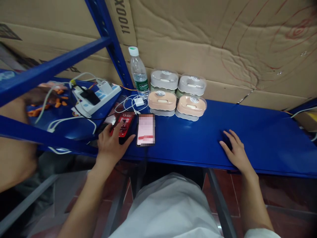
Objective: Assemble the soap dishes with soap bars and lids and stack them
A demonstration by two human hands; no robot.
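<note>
Fingers spread, my left hand rests over the near left part of a phone whose lit red screen reads 13:55. Just right of it lies a second phone with a pale pink screen, apart from my hand. My right hand is open and holds nothing, at the front edge of the blue tabletop. Beyond the phones stand several oval boxes with clear lids, grey-topped ones behind and peach-topped ones in front.
A water bottle stands behind a white charger and its cable. Blue shelf posts divide off the left, where a power strip, cables and orange pieces lie. Another person's arm reaches in there. Cardboard backs the table.
</note>
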